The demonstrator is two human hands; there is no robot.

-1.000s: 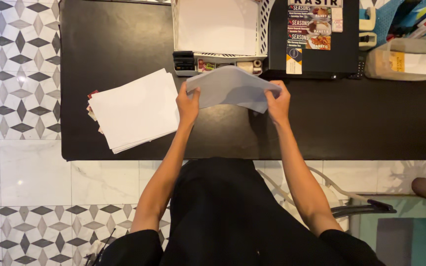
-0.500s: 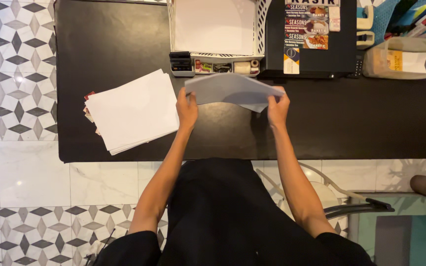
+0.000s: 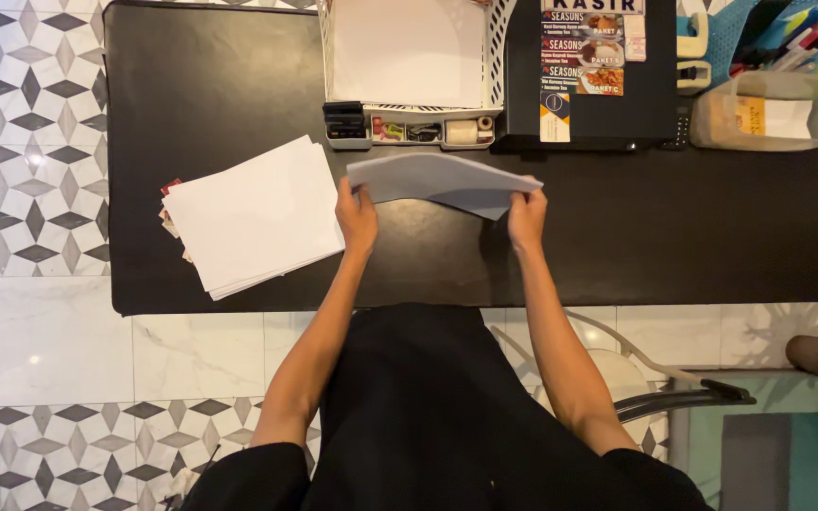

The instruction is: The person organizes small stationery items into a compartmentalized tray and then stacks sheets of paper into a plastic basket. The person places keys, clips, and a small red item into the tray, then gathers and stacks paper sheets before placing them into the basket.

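- Nearest the camera sits the person's lap in black cloth, with both bare forearms reaching forward over the edge of the black table [image 3: 191, 76].
- The left hand [image 3: 356, 220] pinches the left end of a sheet of paper [image 3: 437, 180], fingers closed narrow on its edge, thumb side up.
- The right hand [image 3: 526, 218] grips the right end the same way, fingers closed on the corner that dips lowest.
- The sheet is held between the two hands, lifted off the tabletop, bowed in the middle so its far edge lies higher than the near one; whether it is one sheet or a few together cannot be told.
- To do this handling well, my judgement is that both grips should stay light and level: an uneven pull would crease the bowed middle, and a squeeze near the corner would dent it.
- Keeping the two ends at one height would let the edges line up squarely.
- Just left of the left hand lies a stack of white paper [image 3: 253, 216], skewed on the table, with something red showing under its left edge.
- Farther off stands a white tray [image 3: 500, 47] with paper in it, and in front of it a small organiser [image 3: 414, 131] with a roll of tape.
- Right of the tray is a black box [image 3: 594, 76] with printed cards, then a clear bin [image 3: 778, 112] near the table's far right.
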